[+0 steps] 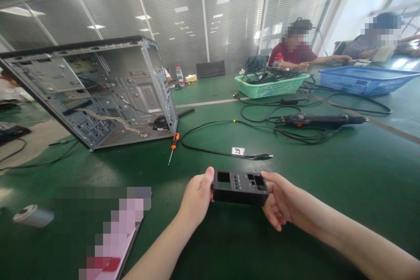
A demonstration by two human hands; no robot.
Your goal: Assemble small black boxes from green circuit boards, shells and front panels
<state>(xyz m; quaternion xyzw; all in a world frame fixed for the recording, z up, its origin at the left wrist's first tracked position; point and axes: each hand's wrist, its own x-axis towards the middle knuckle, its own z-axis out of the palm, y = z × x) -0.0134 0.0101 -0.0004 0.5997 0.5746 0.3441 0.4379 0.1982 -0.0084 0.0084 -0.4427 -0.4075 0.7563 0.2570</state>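
**A:** What is lying at the far left of the green table [328,192]?

**B:** A small grey roll [33,215] is lying near the edge. Behind it, an open computer case [98,92] is standing tilted, with its inside facing the camera and thin wires hanging in it.

**A:** And beside the case?

**B:** An orange-handled screwdriver [173,146] is lying just beside its front corner, not touching it.

**A:** What are the hands doing?

**B:** The left hand [197,197] is gripping the left end of a black plastic panel [241,188]. The thumb is pressing on the top edge and the other fingers are curling under. The right hand [278,203] is gripping the right end in the same way, with the thumb on top and the fingers bent below.

**A:** So where is the panel?

**B:** It is being held between the two hands, a little above the table and in front of the person. Its cut-out openings are facing up.

**A:** And further right?

**B:** A black cable with a white label [238,151] is lying beyond the panel. A black power tool [323,119] is resting among other cables. Behind it, a green basket [271,89] is holding more cables, and a blue basket [364,81] is standing near it. Two people are sitting at the far side.
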